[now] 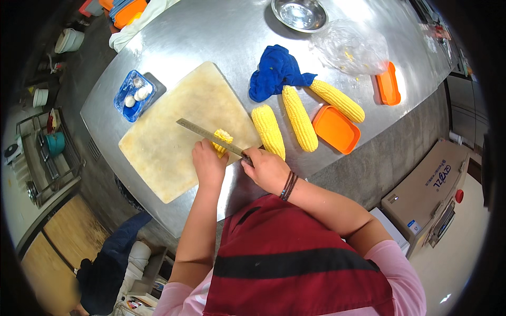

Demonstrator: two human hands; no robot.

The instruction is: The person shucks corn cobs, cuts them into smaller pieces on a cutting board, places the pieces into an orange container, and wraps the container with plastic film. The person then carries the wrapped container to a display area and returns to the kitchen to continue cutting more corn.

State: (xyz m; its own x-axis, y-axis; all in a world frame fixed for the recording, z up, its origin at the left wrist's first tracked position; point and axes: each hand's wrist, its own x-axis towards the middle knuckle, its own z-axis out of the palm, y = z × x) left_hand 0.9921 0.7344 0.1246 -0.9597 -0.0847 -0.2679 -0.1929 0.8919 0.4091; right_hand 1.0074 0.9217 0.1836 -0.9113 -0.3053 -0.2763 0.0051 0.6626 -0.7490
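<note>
My left hand (210,162) grips a short piece of corn cob (223,136) near the front edge of the pale cutting board (189,106). In my right hand (269,168) is the handle of a kitchen knife (205,133). Its blade lies across the corn piece, pointing up and to the left over the board; whether it has cut in, I cannot tell. Just right of the board, a whole peeled corn cob (269,130) lies close to my right hand. Two more cobs, one in the middle (299,118) and one farther right (338,100), rest beyond it.
A blue plastic tray (132,112) with several white bulbs, perhaps garlic, stands left of the board. Behind the cobs are a blue cloth (274,73), a steel bowl (299,15) and a clear plastic bag (352,49). Orange trays (338,130) sit rightward. Another person (104,260) is at lower left.
</note>
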